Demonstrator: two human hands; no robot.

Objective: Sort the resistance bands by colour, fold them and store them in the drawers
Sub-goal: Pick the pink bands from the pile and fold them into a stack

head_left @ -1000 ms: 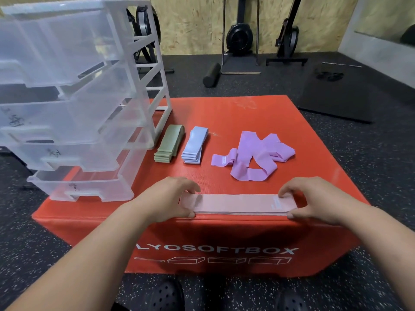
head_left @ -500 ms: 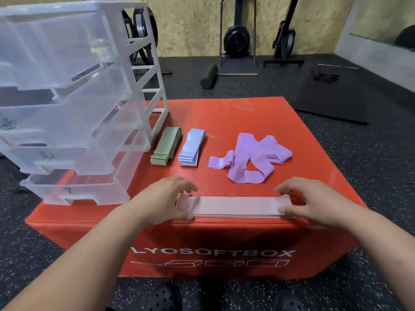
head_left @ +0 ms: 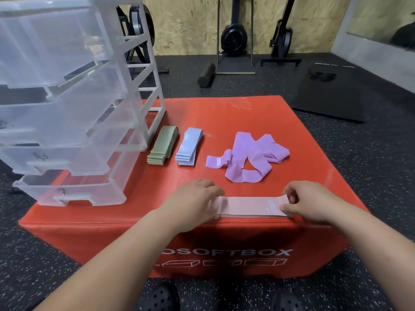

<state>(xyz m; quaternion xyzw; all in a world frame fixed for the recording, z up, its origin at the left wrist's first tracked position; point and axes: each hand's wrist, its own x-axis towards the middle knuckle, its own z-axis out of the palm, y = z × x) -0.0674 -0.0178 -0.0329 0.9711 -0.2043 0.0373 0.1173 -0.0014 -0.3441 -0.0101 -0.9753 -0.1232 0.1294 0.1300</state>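
Observation:
A flat stack of pink bands (head_left: 247, 206) lies along the front edge of the red soft box (head_left: 224, 117). My left hand (head_left: 193, 202) presses on its left end and my right hand (head_left: 307, 202) pinches its right end between thumb and fingers. Behind them lie a folded green stack (head_left: 162, 145), a folded light-blue stack (head_left: 189, 146) and a loose heap of purple bands (head_left: 249, 157). A clear plastic drawer unit (head_left: 67, 104) stands on the box's left side with its drawers pulled out.
The box stands on black speckled gym flooring. A black foam roller (head_left: 206, 75), a black mat (head_left: 332, 93) and gym machines along the wooden wall lie beyond. My black shoes (head_left: 161, 298) show below the box front.
Both hands stayed on the ends of the pink stack and shifted only slightly; my right fingers now curl over the right end. The view moved a little.

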